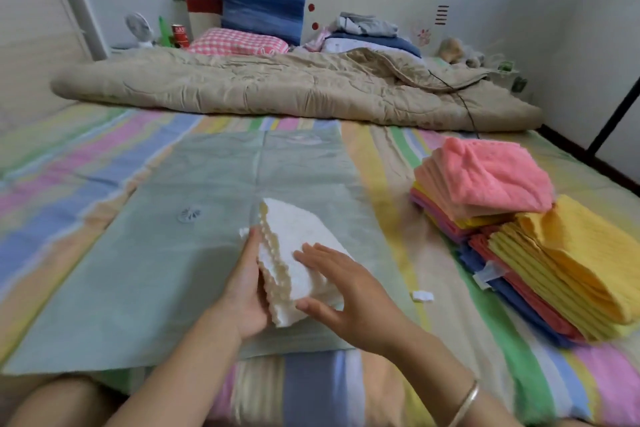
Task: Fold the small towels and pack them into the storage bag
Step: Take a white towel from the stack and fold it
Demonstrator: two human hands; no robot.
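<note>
Squaring up folded white towels (304,232) on the green bag (194,184), near-middle of the bed (69,166). Bracing the stack's left edge with left hand (247,291), fingers straight along the layered edges and palm acting as a stop, not curling round anything visible. Pressing down on top with right hand (341,291), flat, fingers spread, thumb off the near corner, gripping nothing. Probably tamping the layers flush against the left palm so the fold is holding shape before packing.

Reading the towels as on top of the bag, not inside: white showing untinted. Not seeing the bag mouth clearly, guessing near edge. Using the bag spread flat, valve (188,214) facing up, presumably for easy loading.

Leaving pink stack (491,173) and yellow stack (581,253) at right, over more colours, seemingly staged on the right hand's side. Having quilt (277,87) bunched at the far end, out of the way.

Judging progress as early, with no towels visibly in the bag. Expecting the stack to be splaying if lifted one-handed.
</note>
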